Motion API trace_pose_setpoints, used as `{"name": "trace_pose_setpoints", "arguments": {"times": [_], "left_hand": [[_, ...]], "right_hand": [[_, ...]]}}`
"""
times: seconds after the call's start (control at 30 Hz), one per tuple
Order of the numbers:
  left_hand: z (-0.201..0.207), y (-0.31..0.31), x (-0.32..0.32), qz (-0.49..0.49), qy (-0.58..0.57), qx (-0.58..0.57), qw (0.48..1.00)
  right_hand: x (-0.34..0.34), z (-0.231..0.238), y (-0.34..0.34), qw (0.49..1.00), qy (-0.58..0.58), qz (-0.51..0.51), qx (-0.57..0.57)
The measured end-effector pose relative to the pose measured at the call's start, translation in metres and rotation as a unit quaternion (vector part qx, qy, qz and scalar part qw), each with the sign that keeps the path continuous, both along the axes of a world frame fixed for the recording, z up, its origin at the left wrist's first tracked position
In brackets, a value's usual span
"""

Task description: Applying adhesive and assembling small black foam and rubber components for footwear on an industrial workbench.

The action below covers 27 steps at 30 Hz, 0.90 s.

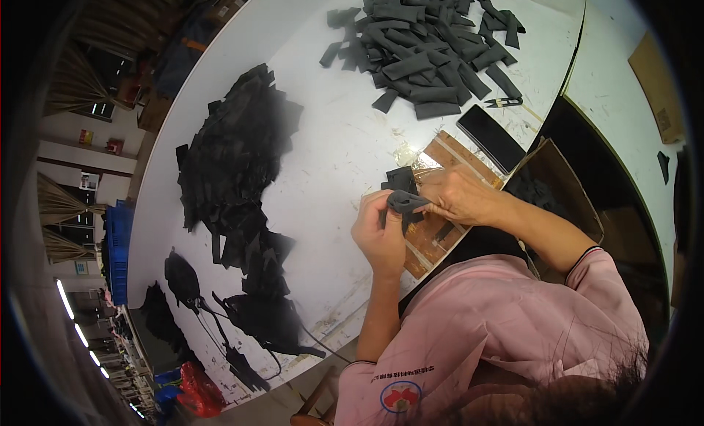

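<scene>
A dark grey fabric piece [405, 201], rolled or folded into a loop, is held between my two hands over the table's near edge. My left hand [378, 231] pinches it from the left, thumb up. My right hand [460, 196] is closed at its right end; those fingertips are partly hidden. Just behind lies more dark fabric [400, 178], and I cannot tell whether it is a separate piece. Beneath my hands is a brown wooden board [418, 259] crossed by pale strips.
A black phone [491, 138] and thread snips [504, 102] lie beyond my right hand. Grey fabric pieces [433, 52] are heaped at the back, black ones [235, 147] at left. Black strapped items [264, 319] sit front left. An open cardboard box [568, 180] stands at right.
</scene>
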<state>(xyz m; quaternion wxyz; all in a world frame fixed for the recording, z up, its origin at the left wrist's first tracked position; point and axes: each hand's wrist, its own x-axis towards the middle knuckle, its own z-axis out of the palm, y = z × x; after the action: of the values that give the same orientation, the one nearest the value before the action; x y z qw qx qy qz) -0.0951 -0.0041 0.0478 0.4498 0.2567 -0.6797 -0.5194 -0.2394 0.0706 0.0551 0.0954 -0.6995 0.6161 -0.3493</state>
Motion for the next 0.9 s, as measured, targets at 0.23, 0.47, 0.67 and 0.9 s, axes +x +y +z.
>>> {"name": "trace_pose_setpoints", "arguments": {"times": [0.23,0.47,0.67,0.9], "left_hand": [[0.008,-0.001,0.002,-0.021,-0.135,-0.151,0.979],[0.015,0.006,0.007,-0.022,0.011,0.056,0.998],[-0.009,0.012,0.000,-0.069,0.013,0.162,0.984],[0.018,0.003,-0.007,-0.171,0.074,0.121,0.975]], "right_hand": [[0.009,-0.028,0.003,0.989,-0.146,-0.002,0.023],[0.006,0.003,0.000,0.999,-0.014,-0.006,-0.033],[0.005,-0.043,0.006,0.998,-0.057,-0.016,0.006],[0.010,-0.009,0.004,0.997,0.012,-0.044,-0.062]]}}
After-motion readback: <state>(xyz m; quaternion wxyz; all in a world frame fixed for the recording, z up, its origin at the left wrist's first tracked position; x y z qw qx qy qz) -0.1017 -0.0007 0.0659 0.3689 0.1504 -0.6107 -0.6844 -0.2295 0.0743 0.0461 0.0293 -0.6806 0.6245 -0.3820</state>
